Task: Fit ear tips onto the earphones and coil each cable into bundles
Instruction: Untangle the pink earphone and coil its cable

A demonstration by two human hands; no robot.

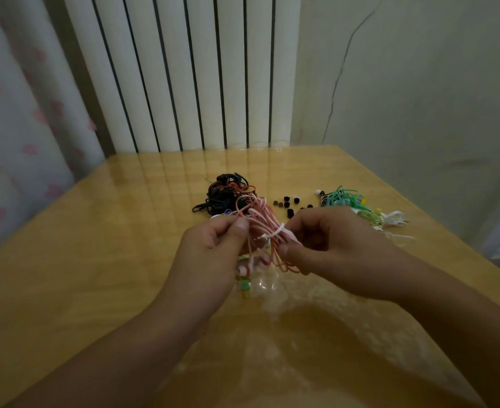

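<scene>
We judge the job partway: our left hand (213, 245) and right hand (328, 245) pinch the pink cable coil (265, 228) at its white tie (278, 232), with loose black ear tips (287, 204) and a black tangle (225, 192) waiting on the counter (95, 260).

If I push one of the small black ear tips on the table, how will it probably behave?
The black ear tips look tiny and rounded, so one would likely roll or skid on the glossy table. They lie loose and scattered, so each probably weighs very little and scatters easily. They are too small here to judge softness.
</scene>
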